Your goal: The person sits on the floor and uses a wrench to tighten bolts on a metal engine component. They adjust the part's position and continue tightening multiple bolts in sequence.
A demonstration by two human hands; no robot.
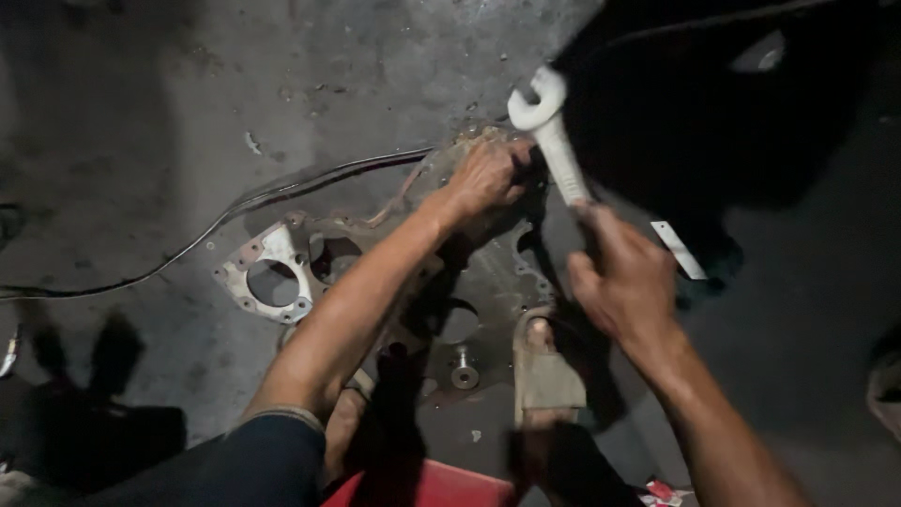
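Far left: black cable (235,208) snaking across concrete floor (141,103). Centre-left: flat metal cover plate (274,280) with round holes, lying on floor. Centre: left hand (483,175) pressed on plate's upper edge, fingers curled around something small there, cannot tell what. Right of centre: right hand (627,282), fingers closed round pale open-end wrench (552,131), head raised at upper centre. Risk: wrench slipping off, knuckles hitting plate; sandalled foot (542,361) close below.

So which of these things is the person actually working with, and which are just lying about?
In use:
- wrench, held in the right hand
- flat metal plate with holes, left hand pressed on its far edge

Lying about:
- black cable across the floor
- red object at the bottom edge
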